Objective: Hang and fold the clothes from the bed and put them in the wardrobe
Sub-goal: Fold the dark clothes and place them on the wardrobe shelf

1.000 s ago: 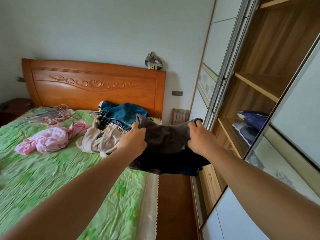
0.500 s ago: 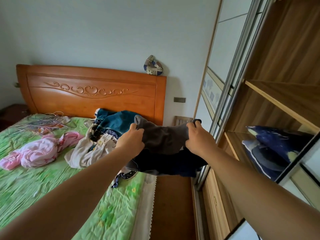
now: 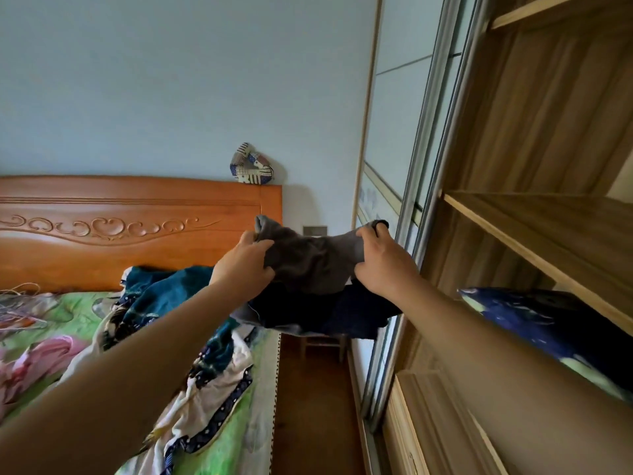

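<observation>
Across my view from nine o'clock to six o'clock lies the bed [image 3: 61,313] with its green sheet, the carved wooden headboard [image 3: 137,231] behind it. At three o'clock I see the open wardrobe [image 3: 534,138], its wooden shelf [image 3: 534,231] slanting toward me, and a dark blue patterned bundle [image 3: 555,323] under that shelf. A sliding door frame [image 3: 418,173] stands between the bed side and the wardrobe opening. On the bed I make out a pile of teal and white clothes [image 3: 178,317] under my left forearm, a pink garment [image 3: 41,361] at eight o'clock, and what look like wire hangers [image 3: 20,303] at nine o'clock, blurred. A small patchwork cushion [image 3: 252,165] sits on top of the headboard.

At centre I hold the grey garment [image 3: 311,258] up in the air, above the strip of floor [image 3: 308,406] between bed and wardrobe. Its long axis runs from nine to three o'clock, stretched between my hands, and darker folds hang down beneath it. My left hand [image 3: 243,265] is clenched on its left end, my right hand [image 3: 383,262] clenched on its right end.
</observation>
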Motion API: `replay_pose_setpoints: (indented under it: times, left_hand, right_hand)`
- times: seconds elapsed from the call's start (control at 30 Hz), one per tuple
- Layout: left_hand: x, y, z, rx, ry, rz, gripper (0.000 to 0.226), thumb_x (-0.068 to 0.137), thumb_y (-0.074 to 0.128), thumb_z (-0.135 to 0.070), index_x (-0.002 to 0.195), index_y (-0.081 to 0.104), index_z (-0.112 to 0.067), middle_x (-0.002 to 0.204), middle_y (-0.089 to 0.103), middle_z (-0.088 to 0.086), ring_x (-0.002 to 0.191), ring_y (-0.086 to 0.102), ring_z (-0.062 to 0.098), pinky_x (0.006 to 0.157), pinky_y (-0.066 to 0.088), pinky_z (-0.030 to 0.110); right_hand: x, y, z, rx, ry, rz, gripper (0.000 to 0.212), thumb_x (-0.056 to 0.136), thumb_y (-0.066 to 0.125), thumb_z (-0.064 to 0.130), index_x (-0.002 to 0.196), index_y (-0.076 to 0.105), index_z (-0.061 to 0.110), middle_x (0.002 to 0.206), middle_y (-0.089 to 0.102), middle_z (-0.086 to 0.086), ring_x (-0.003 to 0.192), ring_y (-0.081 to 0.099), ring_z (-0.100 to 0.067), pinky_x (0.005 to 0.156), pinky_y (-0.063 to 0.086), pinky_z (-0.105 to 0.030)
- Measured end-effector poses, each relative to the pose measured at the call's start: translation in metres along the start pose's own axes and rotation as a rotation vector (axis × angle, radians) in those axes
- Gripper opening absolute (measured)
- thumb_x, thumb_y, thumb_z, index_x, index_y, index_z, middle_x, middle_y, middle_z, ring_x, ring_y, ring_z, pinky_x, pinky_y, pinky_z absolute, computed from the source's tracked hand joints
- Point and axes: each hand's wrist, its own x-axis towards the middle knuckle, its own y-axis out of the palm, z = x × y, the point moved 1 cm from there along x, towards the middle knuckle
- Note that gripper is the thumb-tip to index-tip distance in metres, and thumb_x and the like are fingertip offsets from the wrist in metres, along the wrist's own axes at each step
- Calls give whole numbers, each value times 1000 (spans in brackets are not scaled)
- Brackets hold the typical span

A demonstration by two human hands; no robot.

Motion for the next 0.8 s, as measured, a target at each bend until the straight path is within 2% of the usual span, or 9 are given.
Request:
replay_pose_setpoints:
  times: [0.17, 0.3, 0.37, 0.43, 0.63, 0.73, 0.8]
  left_hand:
    - [112, -8, -32, -69, 228, -24, 61, 87, 64, -28, 145, 48, -22, 143, 40, 5, 115, 56, 28, 95, 52, 40]
    - [183, -15, -75, -128, 382, -52, 61, 86, 65, -29, 145, 49, -23, 140, 43, 7, 115, 57, 30, 100, 50, 44]
    - [206, -15, -103, -166, 452, -58, 59, 85, 65, -29, 143, 51, -24, 139, 44, 6, 114, 58, 30, 99, 49, 42]
    - [223, -13, -134, -200, 518, -55, 58, 85, 65, -28, 142, 52, -24, 138, 45, 6, 114, 58, 29, 99, 50, 41]
    - [242, 2, -225, -273, 716, -20, 57, 87, 66, -30, 142, 52, -22, 136, 46, 7, 113, 58, 29, 98, 46, 35]
    - [245, 13, -274, -306, 809, 38, 55, 89, 65, -29, 142, 52, -22, 133, 47, 8, 113, 57, 28, 98, 46, 35]
    - [251, 19, -306, -328, 876, 80, 56, 89, 66, -26, 143, 52, -20, 135, 46, 11, 116, 55, 30, 98, 41, 31]
  right_hand:
    - [60, -46, -43, -90, 109, -151, 52, 83, 64, 18, 131, 44, 18, 131, 41, -8, 96, 60, -32, 66, 44, -37]
    - [83, -89, -72, -175, 235, -237, 52, 85, 63, 16, 133, 44, 14, 136, 39, -9, 84, 54, -28, 62, 44, -36]
    - [82, -112, -86, -230, 307, -262, 53, 88, 62, 17, 137, 43, 13, 141, 36, -10, 90, 56, -30, 63, 41, -35]
    - [77, -135, -101, -270, 394, -278, 51, 89, 62, 18, 137, 42, 15, 141, 37, -9, 97, 58, -32, 64, 39, -35]
    - [49, -181, -141, -365, 644, -287, 47, 87, 60, 14, 131, 45, 13, 135, 38, -10, 98, 59, -35, 68, 41, -37]
    - [30, -196, -167, -419, 796, -282, 49, 87, 61, 16, 133, 45, 11, 140, 36, -14, 104, 59, -36, 70, 44, -37]
    - [18, -207, -184, -437, 907, -289, 55, 88, 61, 17, 140, 42, 10, 146, 31, -17, 109, 58, -38, 77, 49, -38]
